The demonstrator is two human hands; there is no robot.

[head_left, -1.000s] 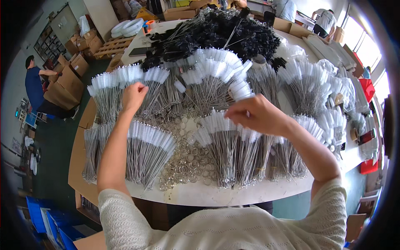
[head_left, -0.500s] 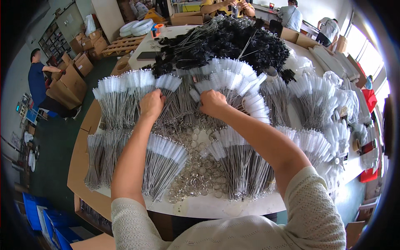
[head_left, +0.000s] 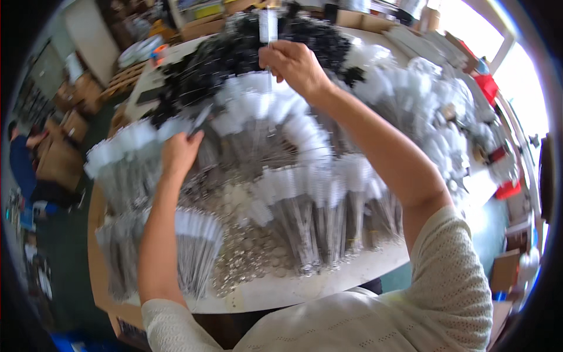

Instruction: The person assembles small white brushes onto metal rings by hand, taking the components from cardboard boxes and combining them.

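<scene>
Blur softens nearly everything on the table (head_left: 378, 253): the bundled white brushes (head_left: 126, 146) run together into pale bands, and single rings (head_left: 249, 255) in the loose pile are hard to pick out. The right hand (head_left: 293, 63) hides the middle of an upright brush (head_left: 268, 26), whose wire fades to a faint streak below the fist (its lower end cannot be made out). A smeared slanting shape (head_left: 202, 116) rises just above the left hand (head_left: 180, 154); whether the fingers grip it is unclear. The co-worker (head_left: 22, 161) at far left is indistinct, and the lower edge crops the wearer's knitted top (head_left: 328, 322).
</scene>
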